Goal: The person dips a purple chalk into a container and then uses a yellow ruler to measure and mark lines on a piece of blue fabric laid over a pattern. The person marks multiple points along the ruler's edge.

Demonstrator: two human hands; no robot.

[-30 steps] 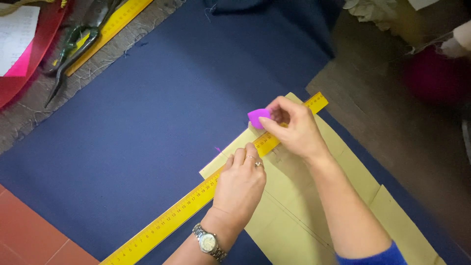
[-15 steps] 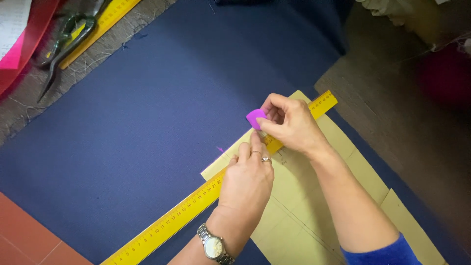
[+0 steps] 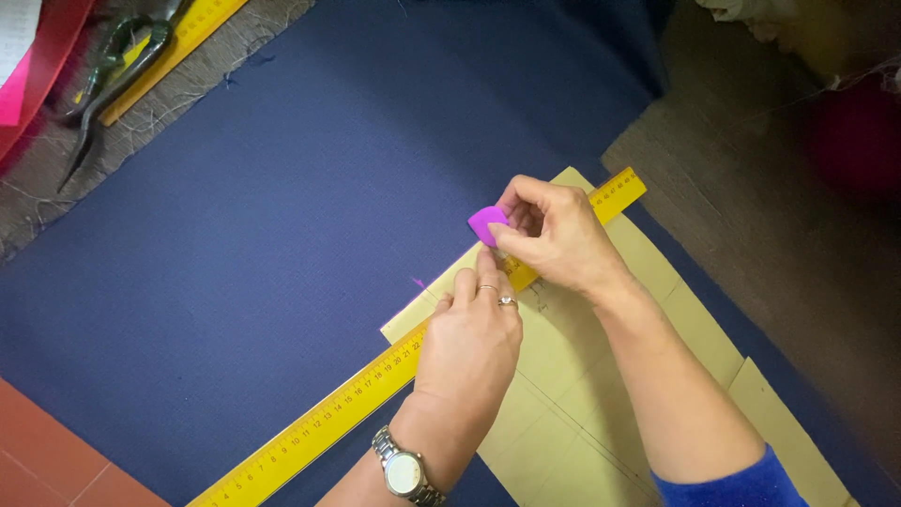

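A long yellow ruler (image 3: pixel 328 422) lies diagonally on dark blue fabric (image 3: pixel 282 225), along the edge of a pale yellow paper pattern (image 3: pixel 582 413). My left hand (image 3: pixel 474 343), with rings and a wristwatch, presses flat on the ruler and pattern. Just beyond it, my right hand (image 3: pixel 554 230) pinches a purple piece of tailor's chalk (image 3: pixel 488 223) with its edge at the ruler and fabric. A small purple mark (image 3: pixel 419 283) shows on the fabric beside the pattern's corner.
Scissors (image 3: pixel 113 84) and a second yellow ruler (image 3: pixel 178 47) lie at the top left on grey frayed cloth, next to red and pink sheets (image 3: pixel 28 75). A brownish surface (image 3: pixel 751 188) lies to the right, red floor tiles (image 3: pixel 47 460) at the bottom left.
My right hand with the chalk has shifted slightly down the ruler toward my left hand; the left hand stays pressed on the ruler. The camera view has drifted a little.
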